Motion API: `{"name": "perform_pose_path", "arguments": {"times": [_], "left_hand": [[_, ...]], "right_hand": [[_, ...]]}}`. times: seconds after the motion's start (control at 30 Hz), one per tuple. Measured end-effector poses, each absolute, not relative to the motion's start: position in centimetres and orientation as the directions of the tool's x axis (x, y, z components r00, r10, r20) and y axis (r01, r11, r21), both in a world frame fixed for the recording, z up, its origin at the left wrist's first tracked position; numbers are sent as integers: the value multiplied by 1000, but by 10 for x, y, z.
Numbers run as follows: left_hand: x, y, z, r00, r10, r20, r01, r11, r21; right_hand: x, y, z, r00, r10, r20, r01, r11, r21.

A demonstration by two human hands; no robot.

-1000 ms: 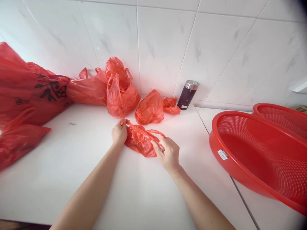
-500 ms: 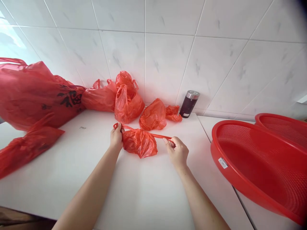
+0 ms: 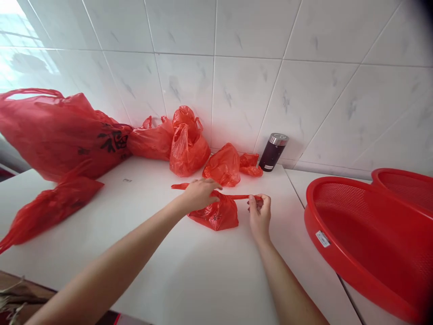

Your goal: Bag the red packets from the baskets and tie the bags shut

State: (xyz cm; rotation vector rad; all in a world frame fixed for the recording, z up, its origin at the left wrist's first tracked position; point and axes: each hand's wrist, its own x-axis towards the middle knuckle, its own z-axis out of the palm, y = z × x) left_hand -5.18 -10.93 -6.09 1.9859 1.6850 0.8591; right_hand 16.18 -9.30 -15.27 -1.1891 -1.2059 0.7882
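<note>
A small red plastic bag (image 3: 221,216) lies on the white table in front of me, its neck gathered and its handles drawn out to both sides. My right hand (image 3: 260,216) pinches the right handle, which is stretched taut. A dark red bit (image 3: 256,204) shows by its fingers; I cannot make out what it is. Over the gathered neck is my left hand (image 3: 200,195), fingers stretched to the right with a gap between thumb and fingertips. The left handle (image 3: 180,186) sticks out loose behind that hand.
Several filled red bags (image 3: 189,153) line the tiled wall, with a large printed bag (image 3: 61,135) and a tied bag (image 3: 57,207) at left. A dark flask (image 3: 273,152) stands at the back. Red baskets (image 3: 313,221) sit at right, across a table seam.
My left hand has let go of the left handle and moved right, over the bag's neck. My right hand still holds its handle. The view has shifted slightly left.
</note>
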Motion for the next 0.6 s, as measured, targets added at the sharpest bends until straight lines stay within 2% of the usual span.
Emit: {"name": "perform_pose_path", "arguments": {"times": [0.1,0.23,0.4,0.6], "left_hand": [[-54,-104,-45,154,987,40,804,-149,576],[-100,-126,-20,91,994,-67,808,-34,589],[-188,-182,0,-226,969,-98,741,236,628],[-286,-239,0,-611,790,-52,583,494,646]], "right_hand": [[166,-92,-152,272,942,199,26,199,-980],[168,-88,-154,262,951,166,4,171,-985],[167,-85,-159,208,966,156,60,147,-987],[168,-85,-162,220,962,162,104,142,-984]]}}
